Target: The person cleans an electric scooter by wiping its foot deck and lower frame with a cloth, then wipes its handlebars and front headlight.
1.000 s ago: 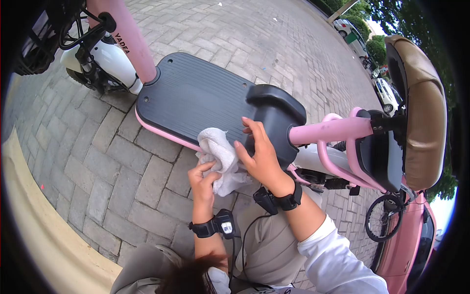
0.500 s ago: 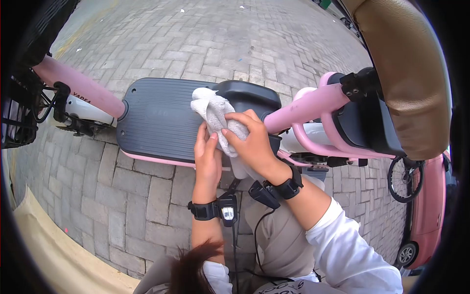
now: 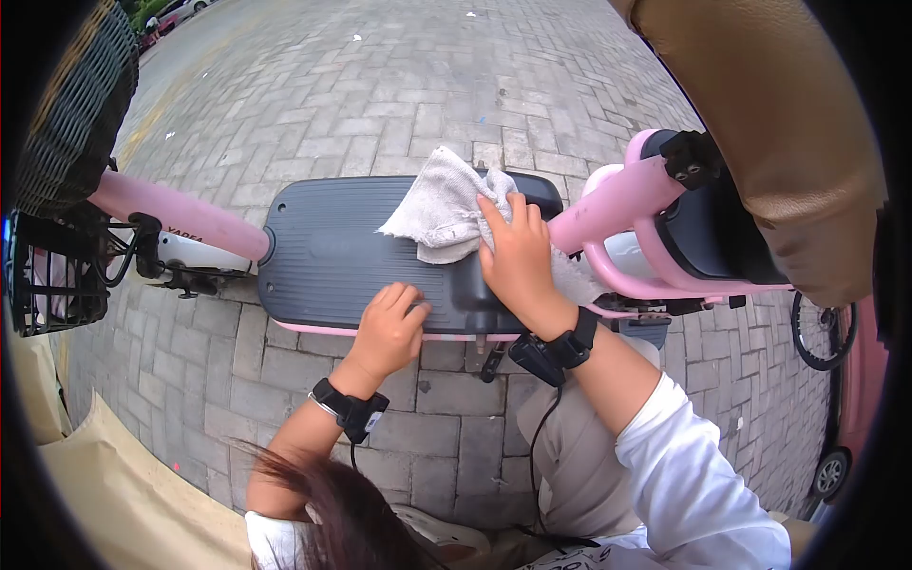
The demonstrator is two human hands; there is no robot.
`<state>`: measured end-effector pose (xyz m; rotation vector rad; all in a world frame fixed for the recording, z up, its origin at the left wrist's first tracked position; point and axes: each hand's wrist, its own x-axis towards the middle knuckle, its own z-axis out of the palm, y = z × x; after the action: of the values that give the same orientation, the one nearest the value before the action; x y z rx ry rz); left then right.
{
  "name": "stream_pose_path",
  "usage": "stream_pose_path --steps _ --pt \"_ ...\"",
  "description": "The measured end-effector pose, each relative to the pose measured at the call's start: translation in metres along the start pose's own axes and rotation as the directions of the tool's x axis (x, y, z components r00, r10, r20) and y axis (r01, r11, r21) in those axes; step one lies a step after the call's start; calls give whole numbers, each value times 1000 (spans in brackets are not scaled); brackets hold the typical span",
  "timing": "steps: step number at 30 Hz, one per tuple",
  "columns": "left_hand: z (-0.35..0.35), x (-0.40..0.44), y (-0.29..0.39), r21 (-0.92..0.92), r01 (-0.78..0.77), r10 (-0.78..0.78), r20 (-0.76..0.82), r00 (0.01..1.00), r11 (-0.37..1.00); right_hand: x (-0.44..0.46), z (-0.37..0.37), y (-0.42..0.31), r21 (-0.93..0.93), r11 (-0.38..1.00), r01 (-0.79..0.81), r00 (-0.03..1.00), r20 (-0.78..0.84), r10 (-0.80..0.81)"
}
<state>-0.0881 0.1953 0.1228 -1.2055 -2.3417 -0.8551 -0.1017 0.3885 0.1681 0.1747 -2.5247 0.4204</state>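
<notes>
Cloth (image 3: 432, 209) spreads above rear part of footboard (image 3: 332, 228), bunched at your right hand (image 3: 518, 252); whether underside touches is unclear. Slip risk: only right fingers grip, free corner is loose. Snag risk: trailing end lies near pink frame tube (image 3: 617, 204), could catch if pulled sideways. Right fingers are closed on bunched part, back of hand up, forearm angled in from your right. Left hand (image 3: 389, 332) is at footboard's near edge, fingers half curled, partly open, nothing visible in grasp.
</notes>
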Motion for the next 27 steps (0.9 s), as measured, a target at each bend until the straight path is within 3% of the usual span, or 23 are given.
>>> stream_pose_path --steps 3,5,6,7,8,10,13,14,15,17,19,23,25,27 --pt "-12 24 -13 -112 266 -283 -176 943 957 2 6 2 94 996 -13 1000 19 11" --pt "-19 44 -15 -161 233 -266 -234 935 959 -1 11 -1 120 993 0 998 69 -8" --pt "-21 50 -13 -188 192 -242 -297 924 963 -2 16 -2 138 982 129 985 101 -144" --pt "-18 52 -10 -189 185 -236 -297 925 964 -3 21 -4 159 954 253 954 125 -274" --pt "-11 57 -7 -168 177 -216 -251 944 970 -3 24 -5 158 951 267 951 117 -286" --pt "2 59 -7 -183 196 -217 -104 971 964 -4 17 -6 136 964 228 962 123 -244" --pt "14 62 3 -277 238 -281 -126 951 931 -1 9 -3 64 988 141 985 95 -146" --pt "17 62 2 -317 276 -301 -31 953 907 2 6 1 -11 998 66 998 16 -66" --pt "20 63 4 -325 270 -303 -56 951 906 6 4 4 -77 997 -9 998 -67 4" --pt "25 67 9 -231 170 -196 -92 976 958 8 9 4 -72 995 64 985 -154 -74" --pt "28 69 8 -219 181 -210 -115 971 959 10 12 3 -28 999 -25 968 -249 17" --pt "42 65 2 -77 165 -174 -137 975 983 13 25 7 64 994 -84 980 -174 94" --pt "46 60 -2 -150 249 -260 -57 964 957 12 27 2 55 997 -45 990 -128 52" --pt "47 56 -14 -134 264 -276 -76 958 955 12 28 -3 -26 994 102 994 -35 -103"
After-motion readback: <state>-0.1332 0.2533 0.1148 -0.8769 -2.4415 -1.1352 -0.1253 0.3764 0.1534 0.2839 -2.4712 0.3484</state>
